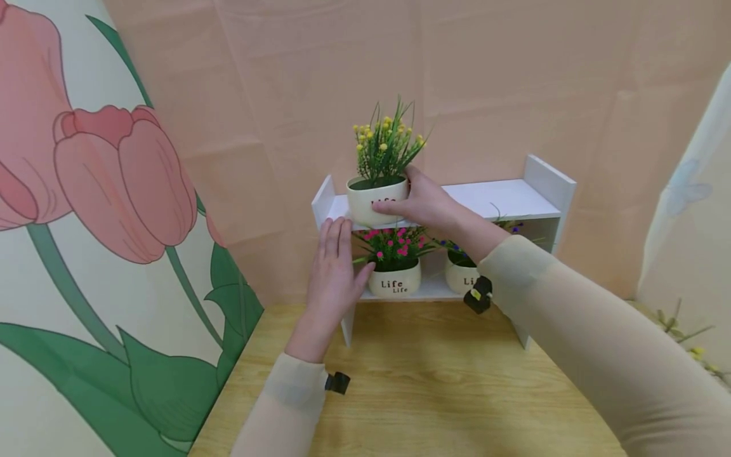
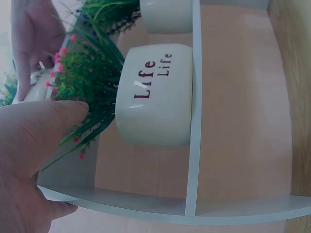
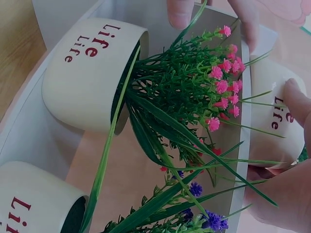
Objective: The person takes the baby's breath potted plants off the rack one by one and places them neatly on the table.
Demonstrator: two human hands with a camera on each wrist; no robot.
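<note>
My right hand point(image 1: 425, 200) grips a cream flowerpot point(image 1: 365, 206) by its right side, thumb across the front lettering. Green grass and small yellow flowers point(image 1: 384, 143) grow from the pot, which is at the left part of the upper board of a white two-tier shelf point(image 1: 491, 195). Whether its base touches the board is hard to tell. My left hand point(image 1: 334, 279) rests on the shelf's left side near the upper corner, its fingers straight and thumb spread. Beside that thumb, a pot with pink flowers point(image 1: 394, 279) stands on the lower board.
A pot with blue-purple flowers point(image 1: 459, 278) stands right of the pink one, partly behind my right sleeve. The shelf stands on a wooden table point(image 1: 422, 381) before a pink cloth backdrop point(image 1: 485, 82). A tulip-printed panel point(image 1: 125, 184) borders the left; yellow-tipped sprigs point(image 1: 693, 352) show at right.
</note>
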